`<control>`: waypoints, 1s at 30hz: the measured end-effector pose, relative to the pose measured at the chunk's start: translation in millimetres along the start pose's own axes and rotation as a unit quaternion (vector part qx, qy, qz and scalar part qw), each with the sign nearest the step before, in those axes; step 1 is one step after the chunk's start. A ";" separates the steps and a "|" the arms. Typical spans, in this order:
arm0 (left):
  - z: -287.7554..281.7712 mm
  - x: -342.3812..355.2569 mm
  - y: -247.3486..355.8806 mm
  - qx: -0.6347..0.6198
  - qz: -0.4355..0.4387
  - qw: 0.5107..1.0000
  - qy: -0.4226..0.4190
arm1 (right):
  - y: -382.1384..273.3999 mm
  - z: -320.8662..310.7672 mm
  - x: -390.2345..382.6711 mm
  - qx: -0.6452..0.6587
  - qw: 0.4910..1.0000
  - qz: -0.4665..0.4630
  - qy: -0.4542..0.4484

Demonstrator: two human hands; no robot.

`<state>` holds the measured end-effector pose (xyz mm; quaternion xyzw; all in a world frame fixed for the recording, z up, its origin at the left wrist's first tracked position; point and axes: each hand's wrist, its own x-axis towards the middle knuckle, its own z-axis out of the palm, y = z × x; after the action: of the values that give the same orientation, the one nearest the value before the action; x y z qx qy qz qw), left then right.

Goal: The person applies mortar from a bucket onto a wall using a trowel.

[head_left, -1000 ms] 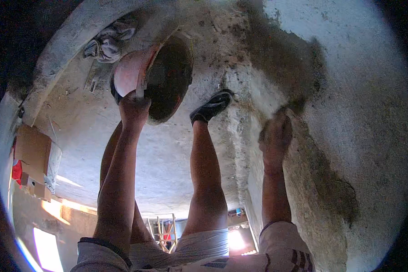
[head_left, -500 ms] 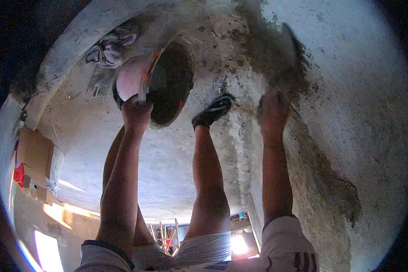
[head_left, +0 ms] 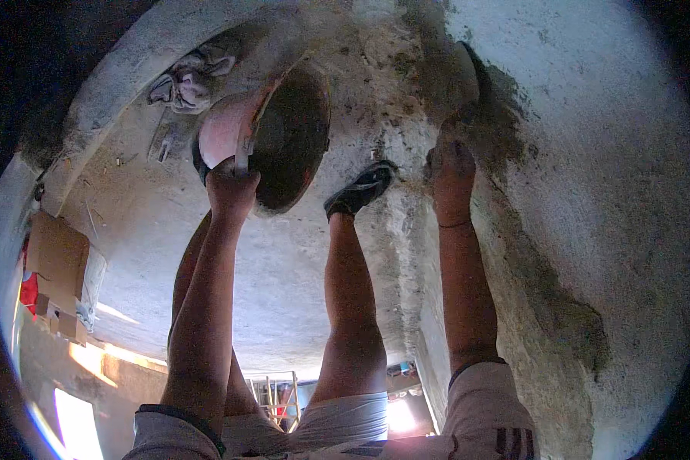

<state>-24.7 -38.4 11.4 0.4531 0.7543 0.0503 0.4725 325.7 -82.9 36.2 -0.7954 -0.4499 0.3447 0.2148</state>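
Note:
My left hand is closed on the near rim of a mortar pan, which tilts on its side. Its outside looks pale pink and its round inside is dark. A flat grey strip stands up by my fingers; whether it belongs to the pan I cannot tell. My right hand is closed round the grip of a trowel with a dull grey, rounded blade. The blade lies against the wall over a dark, wet-looking mortar patch. The grip is hidden in my fist.
A crumpled cloth lies at the far left, near a small flat tool. My shoe stands between the hands, beside a crumb-strewn wall foot. Cardboard boxes stand at the left. A wooden ladder-like frame appears at the lower edge.
My right hand has moved a little left with the trowel, and more of the dark patch on the wall shows. My left hand and the pan have hardly moved.

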 end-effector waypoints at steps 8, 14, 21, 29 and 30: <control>-6.9 1.6 -24.1 0.078 0.127 0.988 0.034 | -84.3 -15.8 -27.0 -0.091 0.990 0.089 0.054; -14.2 -4.0 -6.2 0.049 0.013 0.998 -0.040 | -19.0 28.6 -12.7 -0.056 0.997 0.053 -0.012; -3.2 -0.1 -8.5 0.016 0.024 1.000 -0.003 | 19.3 40.7 24.2 -0.190 0.969 -0.153 0.038; -9.7 -1.6 -18.1 0.041 0.023 0.999 0.006 | -108.5 19.1 -21.7 0.315 0.916 0.229 0.092; -12.0 -2.8 -18.3 0.042 0.022 0.999 0.007 | -85.5 24.4 -21.7 0.316 0.916 0.230 0.090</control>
<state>-45.0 -46.9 10.6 0.4885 0.7491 0.0324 0.4463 251.3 -57.8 83.3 -0.7953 -0.1014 0.4355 0.4093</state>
